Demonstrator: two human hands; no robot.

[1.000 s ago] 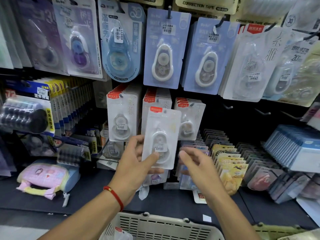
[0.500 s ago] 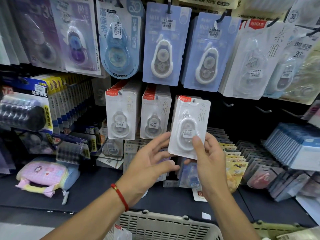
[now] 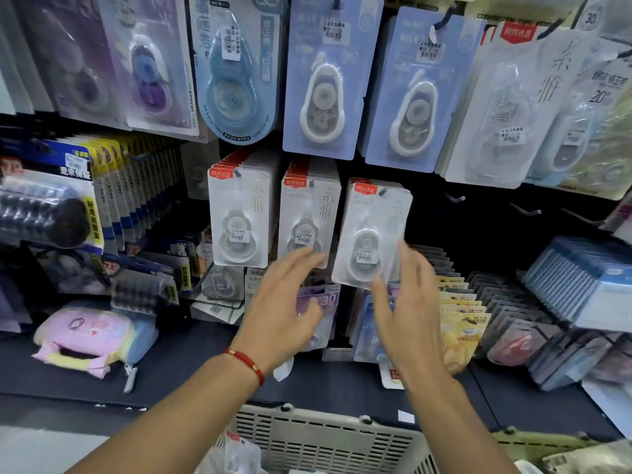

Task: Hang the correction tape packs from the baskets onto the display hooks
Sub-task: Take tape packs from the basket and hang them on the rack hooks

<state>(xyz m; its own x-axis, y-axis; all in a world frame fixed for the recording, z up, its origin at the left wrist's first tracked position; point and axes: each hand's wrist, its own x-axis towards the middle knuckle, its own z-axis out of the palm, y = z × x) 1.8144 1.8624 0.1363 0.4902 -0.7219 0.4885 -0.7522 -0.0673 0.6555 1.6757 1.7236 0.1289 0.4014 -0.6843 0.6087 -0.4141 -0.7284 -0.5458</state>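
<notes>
A stationery shop display seen from head height, looking forward and down. At far left, packs of dark round items hang beside a dense row of yellow-topped cards, and a pink pouch (image 3: pixel 83 336) lies on the dark shelf (image 3: pixel 191 364) below. Toward the middle, three rows of white correction tape packs with red header labels hang side by side on hooks: a left row (image 3: pixel 239 217), a middle row (image 3: pixel 307 213), and a right row whose front pack (image 3: pixel 372 234) hangs slightly tilted, with its hook tip showing through the hole at the top.

The left hand (image 3: pixel 284 313), with a red cord bracelet at the wrist, hangs open with fingers spread, just below the middle row and holding nothing. The right hand (image 3: pixel 413 309) is also open, fingers extended; its fingertips (image 3: pixel 407 254) lie at the lower right edge of the tilted front pack, though blur makes contact hard to confirm.

Judging by this, the pack looks hung and the hands are at the point of letting go. The next move probably calls for reaching down to the white slatted basket (image 3: pixel 328 439) at the bottom centre and picking another pack. Further right, bare hooks (image 3: pixel 455 198) stick out from the dark panel.
</notes>
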